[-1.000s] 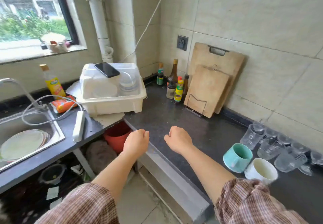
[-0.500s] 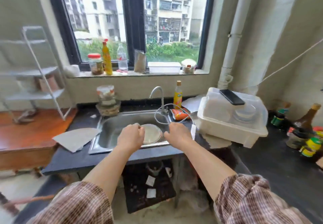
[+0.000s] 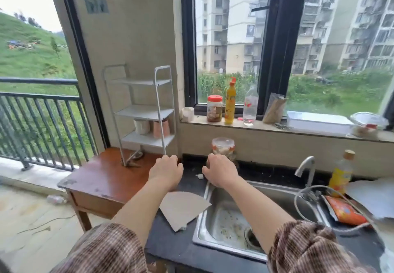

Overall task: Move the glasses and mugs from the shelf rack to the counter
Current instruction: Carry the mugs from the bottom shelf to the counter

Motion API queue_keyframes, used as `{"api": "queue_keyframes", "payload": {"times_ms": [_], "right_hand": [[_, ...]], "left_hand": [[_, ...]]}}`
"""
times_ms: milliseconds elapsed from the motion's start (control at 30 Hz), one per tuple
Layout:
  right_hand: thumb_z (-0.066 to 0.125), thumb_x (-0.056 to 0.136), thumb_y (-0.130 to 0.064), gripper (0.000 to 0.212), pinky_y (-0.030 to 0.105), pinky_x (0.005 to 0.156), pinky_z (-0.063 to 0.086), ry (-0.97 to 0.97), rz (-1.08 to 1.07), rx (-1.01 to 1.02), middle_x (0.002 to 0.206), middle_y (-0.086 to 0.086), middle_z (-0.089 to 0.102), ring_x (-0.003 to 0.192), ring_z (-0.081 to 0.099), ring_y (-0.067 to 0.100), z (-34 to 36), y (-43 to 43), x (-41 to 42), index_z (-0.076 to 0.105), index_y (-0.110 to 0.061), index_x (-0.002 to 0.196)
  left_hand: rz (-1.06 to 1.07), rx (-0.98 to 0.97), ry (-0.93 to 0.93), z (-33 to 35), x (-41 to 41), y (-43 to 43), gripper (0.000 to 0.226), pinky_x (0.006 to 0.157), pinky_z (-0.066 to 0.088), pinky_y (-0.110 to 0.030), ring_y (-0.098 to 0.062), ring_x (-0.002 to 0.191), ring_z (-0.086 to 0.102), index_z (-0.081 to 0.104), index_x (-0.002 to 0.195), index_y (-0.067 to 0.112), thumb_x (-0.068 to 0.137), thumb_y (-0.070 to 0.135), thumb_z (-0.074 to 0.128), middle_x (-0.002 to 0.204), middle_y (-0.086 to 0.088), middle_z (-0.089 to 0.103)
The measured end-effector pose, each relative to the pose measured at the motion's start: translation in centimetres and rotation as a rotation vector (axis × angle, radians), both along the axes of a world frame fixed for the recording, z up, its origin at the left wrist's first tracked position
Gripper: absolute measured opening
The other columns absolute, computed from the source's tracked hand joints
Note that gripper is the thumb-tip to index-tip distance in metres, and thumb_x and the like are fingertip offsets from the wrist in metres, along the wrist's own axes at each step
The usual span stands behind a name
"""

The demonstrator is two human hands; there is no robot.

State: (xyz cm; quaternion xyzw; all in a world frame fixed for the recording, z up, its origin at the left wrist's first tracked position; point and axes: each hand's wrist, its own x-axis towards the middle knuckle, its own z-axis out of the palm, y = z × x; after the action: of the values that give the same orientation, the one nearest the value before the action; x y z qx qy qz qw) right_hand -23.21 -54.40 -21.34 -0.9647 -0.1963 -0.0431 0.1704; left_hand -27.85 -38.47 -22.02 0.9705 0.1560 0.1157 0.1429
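Observation:
A white three-tier shelf rack stands on a brown wooden table left of the counter. On its lowest tier sit a white mug and a pinkish-brown mug; the two upper tiers look bare. My left hand and my right hand hover side by side, fingers curled and holding nothing, over the dark counter and the table's edge, below and to the right of the rack. No glasses or mugs stand on the counter part in view.
A steel sink with faucet and hose lies right of my hands. A cardboard sheet lies on the counter. Bottles and a red-lidded jar line the windowsill. A lidded container stands behind my right hand. A balcony railing is at the left.
My view has swung left, from the counter with cups and glasses past the sink to the shelf rack. Both hands stay curled in front of me, holding nothing.

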Motion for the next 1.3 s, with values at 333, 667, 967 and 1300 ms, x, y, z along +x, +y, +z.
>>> {"api": "queue_keyframes", "payload": {"times_ms": [333,667,967,1300], "right_hand": [[0.048,0.095,-0.03,0.029,0.04,0.088,0.044,-0.064,0.134,-0.042,0.118,0.01,0.057,0.113,0.052,0.031,1.1,15.4,10.7,0.053,-0.01,0.116],[0.048,0.095,-0.028,0.045,0.039,0.095,0.044,-0.048,0.118,-0.107,0.133,0.01,0.051,0.124,0.048,0.029,-3.5,31.2,18.4,0.042,-0.008,0.134],[0.052,0.093,-0.025,0.069,0.039,0.094,0.05,0.095,-0.2,0.09,0.156,0.009,0.023,0.13,0.042,0.028,-10.1,39.3,24.5,0.018,-0.007,0.15],[0.057,0.088,-0.015,0.042,0.019,0.075,0.041,0.233,-0.479,0.844,0.12,-0.003,0.056,0.106,0.056,0.016,-11.0,41.7,30.1,0.043,-0.017,0.128]], "left_hand": [[0.098,-0.042,-0.021,1.4,9.2,13.9,0.036,0.095,0.045,-0.042,-0.03,0.12,0.048,0.056,0.12,0.014,0.096,0.033,0.038,0.125,-0.012,0.056],[0.027,-0.097,0.083,-2.3,19.6,28.9,0.042,0.098,0.041,-0.042,-0.03,0.126,0.044,0.046,0.135,0.014,0.097,0.031,0.037,0.135,-0.014,0.049],[-0.106,-0.308,0.048,-9.0,28.1,36.4,0.048,0.105,0.035,-0.04,-0.029,0.132,0.037,0.037,0.142,0.009,0.098,0.027,0.039,0.142,-0.013,0.046],[-0.046,-0.942,-0.09,-10.7,35.8,37.1,0.038,0.068,0.04,-0.034,-0.027,0.087,0.058,0.059,0.107,0.004,0.099,0.035,0.039,0.088,-0.008,0.061]]}}
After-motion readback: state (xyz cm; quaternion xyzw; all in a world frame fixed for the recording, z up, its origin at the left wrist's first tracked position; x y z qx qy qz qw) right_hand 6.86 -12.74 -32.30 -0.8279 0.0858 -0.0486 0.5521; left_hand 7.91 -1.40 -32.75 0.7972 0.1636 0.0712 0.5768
